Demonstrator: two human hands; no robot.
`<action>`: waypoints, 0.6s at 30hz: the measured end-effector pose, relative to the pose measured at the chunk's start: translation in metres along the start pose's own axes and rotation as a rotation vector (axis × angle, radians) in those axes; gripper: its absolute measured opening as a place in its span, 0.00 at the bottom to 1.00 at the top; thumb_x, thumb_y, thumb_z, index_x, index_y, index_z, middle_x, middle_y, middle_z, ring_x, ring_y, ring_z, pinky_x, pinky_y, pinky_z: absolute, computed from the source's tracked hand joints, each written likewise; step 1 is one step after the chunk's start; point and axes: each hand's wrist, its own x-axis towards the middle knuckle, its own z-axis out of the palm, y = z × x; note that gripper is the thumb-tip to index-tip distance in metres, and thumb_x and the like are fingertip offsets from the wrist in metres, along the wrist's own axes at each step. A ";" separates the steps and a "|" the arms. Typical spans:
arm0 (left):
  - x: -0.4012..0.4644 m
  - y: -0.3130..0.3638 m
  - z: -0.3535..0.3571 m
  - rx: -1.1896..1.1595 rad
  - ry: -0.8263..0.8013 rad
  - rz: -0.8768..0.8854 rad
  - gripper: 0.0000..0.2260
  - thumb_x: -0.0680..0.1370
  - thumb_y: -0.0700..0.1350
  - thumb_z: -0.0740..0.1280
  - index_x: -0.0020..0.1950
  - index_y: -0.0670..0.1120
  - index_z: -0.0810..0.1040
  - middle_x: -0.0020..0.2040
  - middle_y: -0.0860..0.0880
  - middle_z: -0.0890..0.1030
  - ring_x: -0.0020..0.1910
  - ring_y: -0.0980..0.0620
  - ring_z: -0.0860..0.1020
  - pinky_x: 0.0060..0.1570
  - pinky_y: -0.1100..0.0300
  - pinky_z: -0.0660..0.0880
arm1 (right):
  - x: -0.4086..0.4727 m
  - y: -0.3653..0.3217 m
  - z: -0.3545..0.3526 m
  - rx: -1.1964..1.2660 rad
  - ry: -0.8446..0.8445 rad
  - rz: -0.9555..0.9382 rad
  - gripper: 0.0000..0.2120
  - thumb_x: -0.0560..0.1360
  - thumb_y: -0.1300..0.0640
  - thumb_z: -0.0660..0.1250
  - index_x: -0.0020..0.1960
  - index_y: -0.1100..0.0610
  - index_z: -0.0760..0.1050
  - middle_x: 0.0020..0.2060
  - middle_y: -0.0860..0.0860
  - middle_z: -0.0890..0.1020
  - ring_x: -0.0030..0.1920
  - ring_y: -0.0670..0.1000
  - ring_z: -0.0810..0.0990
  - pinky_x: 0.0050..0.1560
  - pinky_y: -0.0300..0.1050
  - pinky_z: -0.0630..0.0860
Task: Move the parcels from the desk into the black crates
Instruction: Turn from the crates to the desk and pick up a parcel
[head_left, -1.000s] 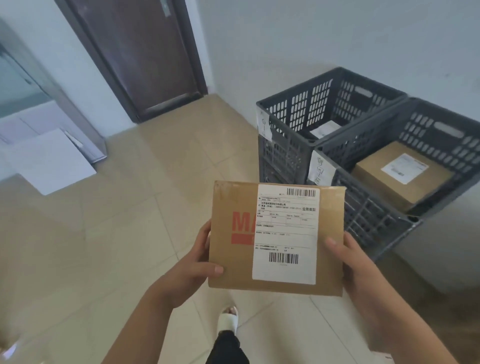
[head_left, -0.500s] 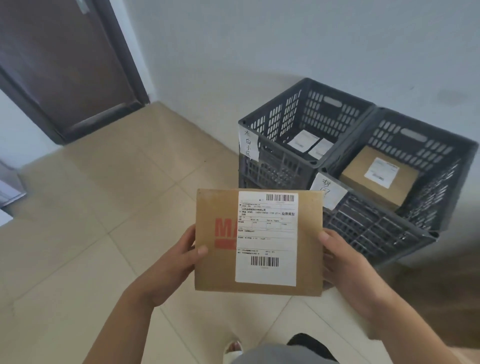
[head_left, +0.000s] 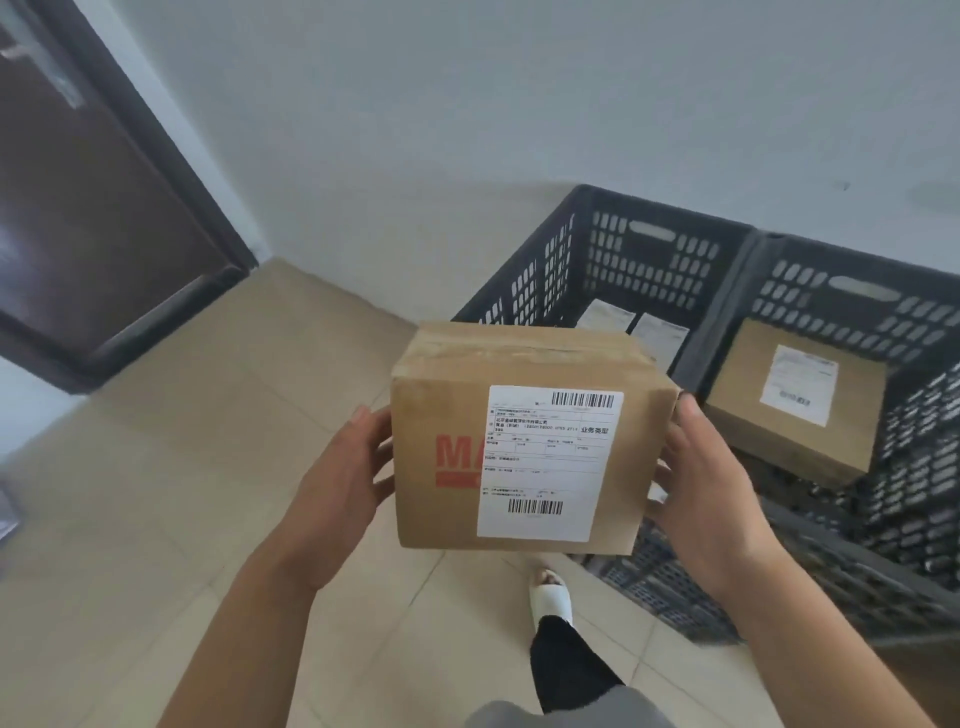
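Note:
I hold a brown cardboard parcel (head_left: 441, 415) with a white shipping label and red print between both hands, in front of the near-left corner of the crates. My left hand (head_left: 343, 483) grips its left side, my right hand (head_left: 696, 478) grips its right side. Two black perforated crates stand side by side against the wall. The left crate (head_left: 649, 249) holds flat parcels with white labels. The right crate (head_left: 852, 291) holds a brown labelled box (head_left: 743, 410).
A white wall runs behind the crates. A dark brown door (head_left: 88, 208) stands at the left. Beige floor tiles (head_left: 182, 467) spread out left of the crates. My foot in a white slipper (head_left: 550, 597) is beside the crates' front side.
I have stepped closer to the crates, which now look larger. The parcel has tilted so its taped top shows, and it now hides the left crate's near corner.

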 end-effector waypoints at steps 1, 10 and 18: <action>0.020 0.011 -0.002 -0.007 0.007 0.004 0.31 0.80 0.64 0.50 0.75 0.49 0.74 0.71 0.48 0.79 0.72 0.45 0.75 0.66 0.46 0.71 | 0.019 -0.008 0.002 0.027 0.007 -0.003 0.23 0.74 0.27 0.59 0.57 0.36 0.84 0.58 0.44 0.87 0.55 0.47 0.86 0.56 0.55 0.76; 0.173 0.076 0.003 -0.068 -0.062 0.056 0.29 0.82 0.59 0.51 0.76 0.44 0.72 0.73 0.42 0.76 0.70 0.45 0.74 0.66 0.45 0.70 | 0.149 -0.075 -0.007 0.097 0.094 -0.117 0.22 0.75 0.37 0.61 0.64 0.43 0.81 0.58 0.45 0.86 0.54 0.47 0.84 0.55 0.51 0.73; 0.281 0.048 0.029 0.080 -0.271 -0.107 0.23 0.76 0.53 0.70 0.71 0.58 0.73 0.63 0.56 0.84 0.61 0.58 0.82 0.62 0.50 0.71 | 0.190 -0.062 -0.032 0.097 0.311 -0.050 0.17 0.84 0.45 0.59 0.66 0.46 0.81 0.60 0.47 0.86 0.62 0.53 0.83 0.65 0.55 0.74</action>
